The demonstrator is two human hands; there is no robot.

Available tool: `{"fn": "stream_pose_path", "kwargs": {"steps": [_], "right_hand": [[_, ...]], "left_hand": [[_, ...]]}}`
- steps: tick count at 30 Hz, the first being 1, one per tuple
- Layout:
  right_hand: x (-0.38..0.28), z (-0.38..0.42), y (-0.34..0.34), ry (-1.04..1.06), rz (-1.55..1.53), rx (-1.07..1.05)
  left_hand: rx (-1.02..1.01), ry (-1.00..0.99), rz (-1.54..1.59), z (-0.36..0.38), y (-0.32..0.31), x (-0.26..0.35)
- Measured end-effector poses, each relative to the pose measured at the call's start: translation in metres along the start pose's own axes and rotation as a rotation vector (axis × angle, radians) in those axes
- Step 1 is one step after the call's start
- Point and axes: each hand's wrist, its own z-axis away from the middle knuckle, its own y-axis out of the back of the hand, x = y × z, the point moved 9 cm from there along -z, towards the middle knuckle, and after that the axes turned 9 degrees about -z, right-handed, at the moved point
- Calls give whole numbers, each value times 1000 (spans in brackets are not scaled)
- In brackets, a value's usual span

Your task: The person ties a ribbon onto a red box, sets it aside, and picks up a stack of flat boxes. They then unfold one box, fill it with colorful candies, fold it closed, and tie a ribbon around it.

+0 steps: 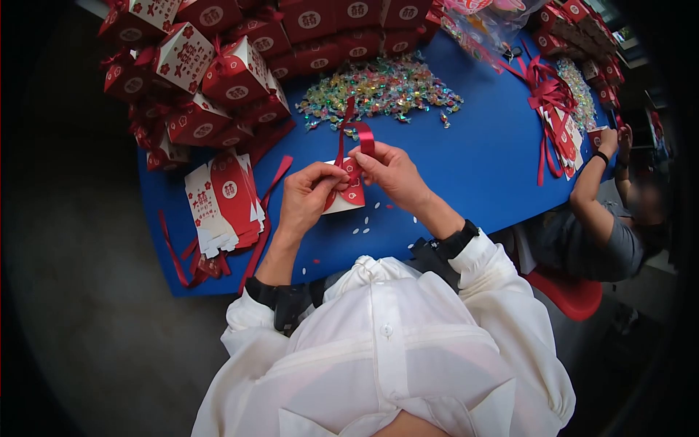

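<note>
A small red and white box (pixel 354 195) stands on the blue table in front of me, with a dark red ribbon (pixel 367 138) at its top. My left hand (pixel 312 191) pinches the ribbon at the box's upper left. On the right side, my right hand (pixel 389 173) has thumb and fingers closed on the ribbon, whose loop rises above them. Just beyond the box lies a heap of wrapped candies (pixel 378 87) in shiny, many-coloured wrappers.
Finished-looking red boxes (pixel 237 73) are piled at the back left. Flat box sheets (pixel 222 193) and loose ribbons lie at left. Small white scraps (pixel 366 220) dot the table. At right, a co-worker (pixel 601 204) sits by more ribbons (pixel 550 91), sheets and candies.
</note>
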Motion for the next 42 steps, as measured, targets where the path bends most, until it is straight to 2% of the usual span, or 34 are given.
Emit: {"fn": "stream_pose_path", "kwargs": {"steps": [4,6,13,15,19,23,25,28,34,37,42], "right_hand": [[-5,2,-22,17,15,-82],[-6,0,-25,27,171,-103],[-8,0,-26,44,115,-93],[-8,2,-27,-54,137,-83],[-7,-1,-28,1,120,-49],[-10,-1,-20,25,91,20],[-20,-1,-19,47,93,39],[-30,1,-25,92,155,-39],[-19,-5,-26,47,202,-126],[-32,-3,-37,86,147,-149],[-47,-6,-38,128,237,-142]], "left_hand": [[-9,21,153,2,3,1],[23,20,309,3,10,-2],[67,-46,349,5,12,1],[47,-106,123,6,4,13],[60,-113,-127,4,-4,3],[149,-256,-160,8,-5,23],[203,-318,-476,11,-3,35],[235,-320,-539,14,-5,35],[184,-418,-649,12,-19,43],[103,-377,-663,10,-20,35],[99,-330,-622,13,-16,30]]}}
